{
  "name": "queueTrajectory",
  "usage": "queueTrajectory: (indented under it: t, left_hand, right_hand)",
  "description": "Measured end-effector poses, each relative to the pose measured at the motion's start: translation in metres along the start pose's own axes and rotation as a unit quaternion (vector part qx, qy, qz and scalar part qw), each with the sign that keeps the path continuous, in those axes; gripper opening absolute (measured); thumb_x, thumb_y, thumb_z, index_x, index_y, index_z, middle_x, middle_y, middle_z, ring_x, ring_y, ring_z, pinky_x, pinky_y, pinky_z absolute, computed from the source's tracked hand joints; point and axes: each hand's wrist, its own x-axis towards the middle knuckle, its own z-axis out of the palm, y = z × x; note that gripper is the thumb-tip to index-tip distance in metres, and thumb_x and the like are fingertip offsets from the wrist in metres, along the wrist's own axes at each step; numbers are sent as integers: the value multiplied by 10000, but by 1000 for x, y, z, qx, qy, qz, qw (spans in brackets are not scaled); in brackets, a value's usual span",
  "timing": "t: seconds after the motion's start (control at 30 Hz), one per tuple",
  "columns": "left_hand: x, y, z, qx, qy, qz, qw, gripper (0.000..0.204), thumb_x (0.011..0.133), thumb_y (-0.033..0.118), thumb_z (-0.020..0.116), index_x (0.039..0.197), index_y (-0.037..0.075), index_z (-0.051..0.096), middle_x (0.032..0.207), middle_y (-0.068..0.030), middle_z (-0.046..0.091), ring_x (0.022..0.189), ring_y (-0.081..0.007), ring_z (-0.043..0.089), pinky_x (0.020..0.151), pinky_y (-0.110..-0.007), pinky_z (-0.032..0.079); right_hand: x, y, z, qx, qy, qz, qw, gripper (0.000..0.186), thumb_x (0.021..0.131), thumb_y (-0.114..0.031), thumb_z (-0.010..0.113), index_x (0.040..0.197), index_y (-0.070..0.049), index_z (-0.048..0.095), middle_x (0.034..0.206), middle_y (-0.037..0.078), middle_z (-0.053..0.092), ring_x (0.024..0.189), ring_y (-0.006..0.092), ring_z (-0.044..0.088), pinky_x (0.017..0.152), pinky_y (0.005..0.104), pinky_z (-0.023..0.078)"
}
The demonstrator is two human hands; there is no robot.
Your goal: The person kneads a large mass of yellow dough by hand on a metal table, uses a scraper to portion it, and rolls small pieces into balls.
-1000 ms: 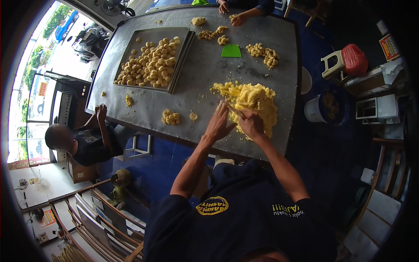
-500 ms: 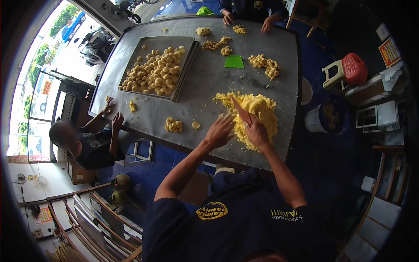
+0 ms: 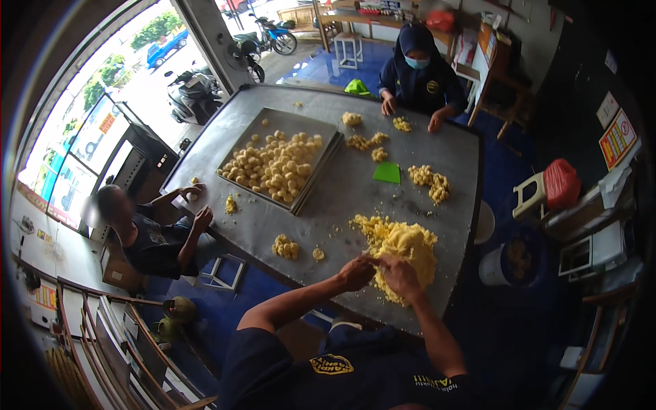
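1. Two bare hands meet fingers-to-fingers: left hand and right hand. Both curled, gap between them narrow. Can't tell what, if anything, is pinched in there; the contact spot is small and blurred.
2. Yellow dough mass: right under and beyond the right hand, just right of the left one. Heaped, lumpy, crumbly along its far left side. Can't tell if the right hand touches it.
3. Left of the grip, near: single pale piece, then a small pile of pieces. Farther left, yellow crumbs.
4. Straight beyond, past the dough: green scraper, flat on the metal table. Right of it, a cluster of balls.
5. Beyond-left: tray loaded with pale round pieces.
6. Farthest across: co-worker at the far edge. Well left: second co-worker, seated at the side.
7. Right, off the table: white bucket; farther out, red bag by a beige stool.
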Motion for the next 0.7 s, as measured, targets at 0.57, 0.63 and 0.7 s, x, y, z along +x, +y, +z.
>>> queueTrajectory:
  t: [0.57,0.63,0.7]
  left_hand:
    - [34,30,-71,-208,48,94,973,364,841,198,643,1163,46,568,1172,-154,594,1147,-323,541,999,-447,415]
    - [29,25,-81,-249,79,24,965,381,860,208,637,1196,48,559,1190,-167,590,1134,-325,552,984,-437,428]
    - [29,27,-88,-345,65,-143,925,386,875,225,634,1213,55,554,1182,-180,592,1100,-320,574,961,-416,443]
  right_hand:
    - [2,77,12,63,73,35,995,338,817,-229,660,1114,-73,624,939,196,668,902,383,636,757,452,500]
    - [-11,61,1,105,130,80,983,331,819,-230,665,1093,-48,632,937,205,670,896,386,640,753,446,502]
    - [-20,73,1,122,156,113,974,327,813,-252,682,1030,-11,647,893,222,672,852,396,649,716,435,510]
